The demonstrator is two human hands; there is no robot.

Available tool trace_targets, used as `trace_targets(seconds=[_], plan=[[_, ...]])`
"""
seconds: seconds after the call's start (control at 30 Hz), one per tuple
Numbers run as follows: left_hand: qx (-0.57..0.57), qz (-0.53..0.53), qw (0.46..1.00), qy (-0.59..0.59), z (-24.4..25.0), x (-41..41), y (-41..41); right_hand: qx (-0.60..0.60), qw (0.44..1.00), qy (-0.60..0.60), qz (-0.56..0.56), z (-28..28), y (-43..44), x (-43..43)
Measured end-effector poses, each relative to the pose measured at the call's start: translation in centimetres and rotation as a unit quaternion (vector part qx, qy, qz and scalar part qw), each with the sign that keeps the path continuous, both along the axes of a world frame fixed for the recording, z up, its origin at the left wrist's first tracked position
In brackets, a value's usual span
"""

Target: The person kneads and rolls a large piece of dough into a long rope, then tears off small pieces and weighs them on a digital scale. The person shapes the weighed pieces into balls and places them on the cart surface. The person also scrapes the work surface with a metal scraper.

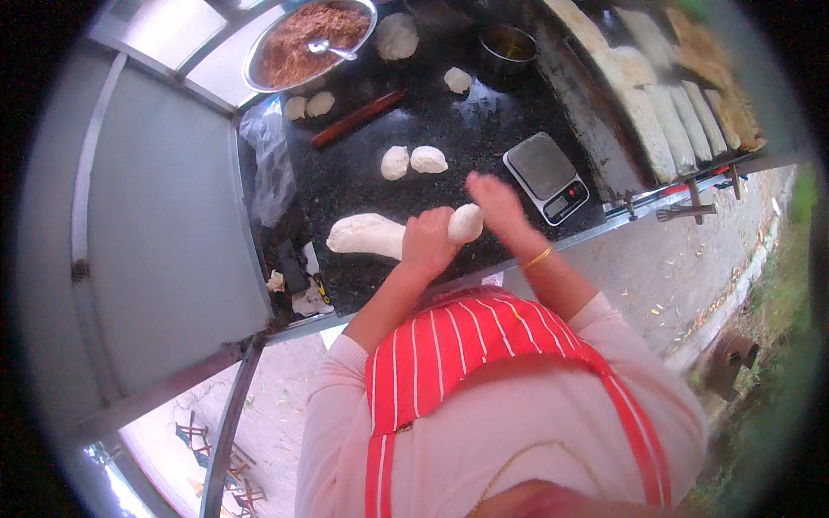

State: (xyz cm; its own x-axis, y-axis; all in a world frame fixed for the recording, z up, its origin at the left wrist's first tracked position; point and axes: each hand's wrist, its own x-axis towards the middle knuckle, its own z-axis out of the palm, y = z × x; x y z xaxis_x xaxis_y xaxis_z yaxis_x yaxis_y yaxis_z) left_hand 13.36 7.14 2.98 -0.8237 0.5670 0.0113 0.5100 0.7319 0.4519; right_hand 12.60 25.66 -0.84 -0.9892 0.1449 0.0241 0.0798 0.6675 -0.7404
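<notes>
My left hand (430,242) is closed around a long roll of white dough (366,234), which lies to its left on the black speckled counter. A rounded end of that dough bulges out on the right side of the fist. Close beside this bulge, my right hand (497,199) is raised and slightly blurred, with no dough seen in it. Two dough lumps (428,159) sit side by side beyond my hands. A digital kitchen scale (543,169) with a bare plate stands to the right of my right hand.
A metal bowl of reddish-brown filling (311,45) with a spoon stands at the far left, near a wooden rolling pin (358,118) and a plastic bag (269,162). Farther back are more dough pieces (397,36) and a metal pot (508,46). Flatbreads (654,129) line the right side.
</notes>
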Motion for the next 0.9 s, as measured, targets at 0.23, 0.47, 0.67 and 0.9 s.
trace_targets(seconds=[0.23, 0.47, 0.67, 0.9], plan=[[-0.059, 0.007, 0.993, 0.1, 2.7, 1.6, 1.7, -0.431, 0.882, -0.099, -0.163, 0.5, -4.0, 3.4], [0.016, -0.037, 0.999, -0.034, 0.1, 1.9, 3.0, -0.406, 0.88, -0.161, -0.189, -0.7, -3.3, 4.8], [-0.093, -0.046, 0.994, -0.029, -0.2, 2.7, 4.8, -0.382, 0.893, -0.142, -0.19, -3.8, -2.5, 5.7], [-0.181, -0.032, 0.983, -0.023, -1.3, 3.2, 5.7, -0.27, 0.94, -0.146, -0.151, -4.2, -1.8, 5.7]])
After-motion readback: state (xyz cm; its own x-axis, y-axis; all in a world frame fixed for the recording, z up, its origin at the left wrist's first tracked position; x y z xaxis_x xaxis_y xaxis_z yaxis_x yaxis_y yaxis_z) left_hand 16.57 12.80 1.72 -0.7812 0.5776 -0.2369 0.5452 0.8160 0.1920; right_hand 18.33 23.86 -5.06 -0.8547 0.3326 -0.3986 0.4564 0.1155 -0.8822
